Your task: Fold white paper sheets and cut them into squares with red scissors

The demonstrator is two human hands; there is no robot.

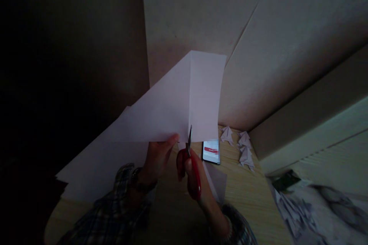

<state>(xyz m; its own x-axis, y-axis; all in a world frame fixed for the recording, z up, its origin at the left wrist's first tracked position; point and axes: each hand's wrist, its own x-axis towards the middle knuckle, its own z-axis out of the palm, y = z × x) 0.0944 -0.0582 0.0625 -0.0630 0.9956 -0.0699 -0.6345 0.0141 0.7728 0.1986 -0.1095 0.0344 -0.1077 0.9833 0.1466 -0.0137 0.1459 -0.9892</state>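
Apparently a home; wood-grained table [247, 195] against a smudged wall [184, 11].

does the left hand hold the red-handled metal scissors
No, the right hand grips the scissors, while the left hand holds white paper.

in dim light, a pale wall [201, 11] with a slanting line stands behind a wood-grained table [247, 195].

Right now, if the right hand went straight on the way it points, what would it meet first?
The white sheet: the right hand points up at it, red-handled scissors leading, blades overlapping its lower edge near the crease. The wall seems farther behind; depth is unclear.
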